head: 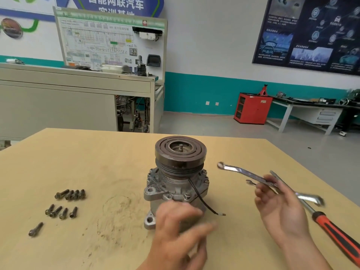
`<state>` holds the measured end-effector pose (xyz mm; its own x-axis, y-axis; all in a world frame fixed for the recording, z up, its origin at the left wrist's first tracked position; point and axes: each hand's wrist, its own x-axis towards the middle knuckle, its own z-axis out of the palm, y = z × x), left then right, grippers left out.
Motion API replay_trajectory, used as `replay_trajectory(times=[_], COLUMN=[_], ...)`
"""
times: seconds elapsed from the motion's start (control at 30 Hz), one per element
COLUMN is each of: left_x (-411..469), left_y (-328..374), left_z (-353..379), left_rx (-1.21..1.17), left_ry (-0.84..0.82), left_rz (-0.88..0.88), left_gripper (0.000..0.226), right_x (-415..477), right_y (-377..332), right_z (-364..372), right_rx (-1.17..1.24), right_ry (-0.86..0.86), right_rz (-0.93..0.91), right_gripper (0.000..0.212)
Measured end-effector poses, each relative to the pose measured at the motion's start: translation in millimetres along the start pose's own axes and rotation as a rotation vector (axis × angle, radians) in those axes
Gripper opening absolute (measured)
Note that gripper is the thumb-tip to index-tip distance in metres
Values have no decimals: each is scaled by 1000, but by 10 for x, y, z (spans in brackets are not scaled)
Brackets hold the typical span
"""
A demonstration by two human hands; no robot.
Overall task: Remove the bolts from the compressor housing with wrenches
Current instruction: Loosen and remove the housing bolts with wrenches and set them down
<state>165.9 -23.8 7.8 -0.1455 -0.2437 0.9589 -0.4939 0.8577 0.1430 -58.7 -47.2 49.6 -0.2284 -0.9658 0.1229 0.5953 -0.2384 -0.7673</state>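
Compressor (176,180) stands on table (97,152) between bolts (62,193) and wrench (243,173).

Matt wooden table (97,162), dull cast-metal compressor housing (167,190), glossy steel wrench (243,173), dark metal bolts (70,194).

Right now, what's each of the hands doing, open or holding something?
Left hand: open, blurred, beside the compressor, holding nothing.
Right hand: grips a wrench.

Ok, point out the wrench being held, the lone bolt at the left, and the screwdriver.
wrench (236,171): head view, on its shiny shank near the ring end.
lone bolt (35,229): head view, mid-shank.
screwdriver (337,234): head view, on the red-and-black handle.
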Motion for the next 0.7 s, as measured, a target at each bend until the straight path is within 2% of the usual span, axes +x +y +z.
replay_trajectory(times=[0.07, 0.13, 0.17, 0.2, 0.23, 0.27, 0.3, 0.33, 0.37, 0.4, 0.47, 0.57, 0.6, 0.67, 0.7], left_x=[-77, -67, -39, -90, -115, -154, -128, -101, -136, -174, -297, -235, -162, -273, -197], left_y=[145, 317, 371, 376, 382, 411, 438, 521, 566, 573, 510, 460, 455, 404, 431], left_z=[67, 187, 267, 397, 521, 602, 631, 656, 703, 782, 776, 750, 710, 784, 692], left_rx=[-117, -165, -152, -138, -52, -41, -54, 36, 138, 130, 30, -154, -215, -130, -165], left_ry=[-197, -546, -645, -606, -637, -742, -874, -919, -906, -880, -920, -1063, -1066, -709, -760], left_rz=[23, -78, -180, -205, -233, -202, -299, -379, -400, -405, -411, -434, -468, -265, -315], left_gripper=[14, 16, 20, 26, 32, 35, 36, 36, 37, 40, 31, 44, 43, 43, 46], right_x=[-48, -62, -47, -23, 6, 40, 75, 95, 116, 134, 166, 172, 164, 136, 110], right_y=[-56, -24, 23, 84, 138, 194, 237, 264, 290, 299, 320, 294, 274, 230, 211], right_z=[-269, -437, -516, -583, -621, -603, -592, -567, -550, -540, -550, -577, -552, -472, -406], right_rx=[-343, -846, -1063, -1250, -1404, -1521, -1571, -1602, -1636, -1684, -1801, -1926, -2014, -2038, -1967], right_ry=[16, -12, -52, -103, -163, -214, -224, -234, -251, -272, -304, -348, -368, -389, -358], right_rz=[-81, -165, -187, -194, -168, -110, -34, 25, 49, 51, 28, -23, -43, -98, -159], right_gripper=[39, 27, 26, 29, 32, 32, 30, 28, 26, 26, 27, 37, 42, 55, 57])
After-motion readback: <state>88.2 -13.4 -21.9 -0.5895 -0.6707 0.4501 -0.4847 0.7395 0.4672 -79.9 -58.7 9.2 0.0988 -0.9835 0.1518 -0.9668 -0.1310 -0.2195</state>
